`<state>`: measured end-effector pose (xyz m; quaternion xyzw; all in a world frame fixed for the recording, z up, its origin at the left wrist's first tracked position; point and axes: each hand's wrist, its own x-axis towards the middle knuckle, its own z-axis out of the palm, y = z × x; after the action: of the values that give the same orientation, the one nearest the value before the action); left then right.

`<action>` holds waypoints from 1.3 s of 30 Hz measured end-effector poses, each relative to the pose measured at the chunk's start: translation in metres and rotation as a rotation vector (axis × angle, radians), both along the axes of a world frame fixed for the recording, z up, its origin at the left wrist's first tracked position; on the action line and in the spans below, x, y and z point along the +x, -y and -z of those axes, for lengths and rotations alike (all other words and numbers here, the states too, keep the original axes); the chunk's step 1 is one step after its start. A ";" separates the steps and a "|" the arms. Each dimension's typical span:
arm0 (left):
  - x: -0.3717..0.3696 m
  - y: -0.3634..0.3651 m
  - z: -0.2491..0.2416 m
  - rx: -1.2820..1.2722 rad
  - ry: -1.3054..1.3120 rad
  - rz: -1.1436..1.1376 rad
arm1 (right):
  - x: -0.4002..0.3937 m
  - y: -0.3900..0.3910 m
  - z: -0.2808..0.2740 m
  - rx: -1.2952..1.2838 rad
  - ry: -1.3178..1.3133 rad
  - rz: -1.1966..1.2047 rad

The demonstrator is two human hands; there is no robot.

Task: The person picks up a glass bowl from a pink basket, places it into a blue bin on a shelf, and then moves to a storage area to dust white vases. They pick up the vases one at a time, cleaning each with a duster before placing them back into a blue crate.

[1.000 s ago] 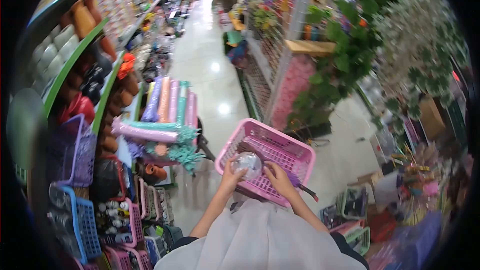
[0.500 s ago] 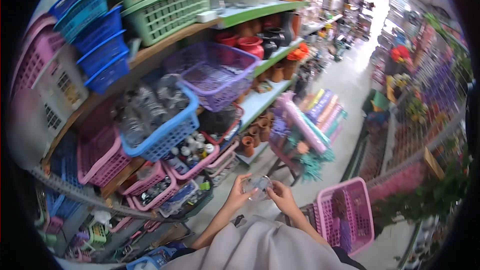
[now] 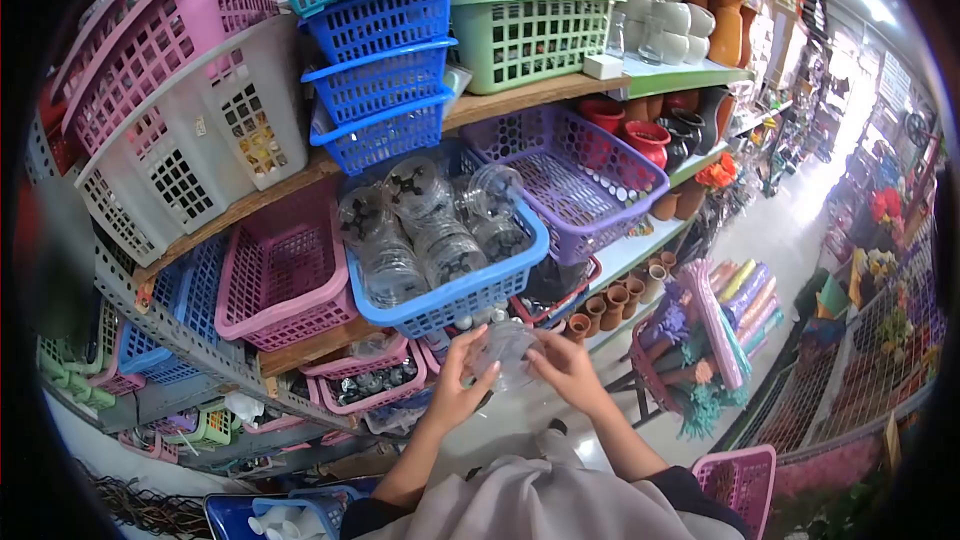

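A round clear plastic piece is held up between both hands. My left hand is closed on its left edge, thumb in front. My right hand pinches its right edge. Just beyond them, a light blue basket on the shelf holds stacks of similar clear round pieces, some with dark shapes on them. Whether the held piece is one part or several cannot be made out.
An empty pink basket is left of the blue one, a purple basket to its right. Blue baskets and a green basket stand above. Rolled wraps stand at right; a pink basket is low right.
The view has turned left toward the shelves, so the baskets appear farther right and larger. Both hands still hold the clear piece, now in front of the light blue basket.
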<state>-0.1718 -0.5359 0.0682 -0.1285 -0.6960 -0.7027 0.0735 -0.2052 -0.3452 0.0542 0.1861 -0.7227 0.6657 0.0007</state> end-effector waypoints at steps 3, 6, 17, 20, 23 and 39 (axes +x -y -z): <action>-0.028 0.000 -0.028 -0.035 -0.088 -0.012 | -0.038 -0.001 -0.029 -0.065 -0.090 0.002; -0.061 -0.002 -0.075 -0.587 -0.597 -0.303 | -0.072 -0.006 -0.062 -0.009 -0.141 0.032; -0.127 -0.002 -0.103 -0.977 -0.491 -0.601 | -0.164 0.003 -0.101 0.346 -0.492 0.076; -0.131 -0.001 -0.094 -1.027 -0.412 -0.579 | -0.175 0.005 -0.094 0.471 -0.552 0.075; -0.135 -0.001 -0.093 -1.062 -0.386 -0.554 | -0.180 0.007 -0.084 0.610 -0.624 0.139; -0.086 -0.062 -0.067 -0.736 -0.664 -0.189 | -0.057 -0.049 -0.073 0.471 -0.558 0.327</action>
<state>-0.2576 -0.4742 0.1355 -0.2990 -0.8453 -0.3222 0.3038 -0.2625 -0.2966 0.1274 0.2374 -0.8476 0.3969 0.2599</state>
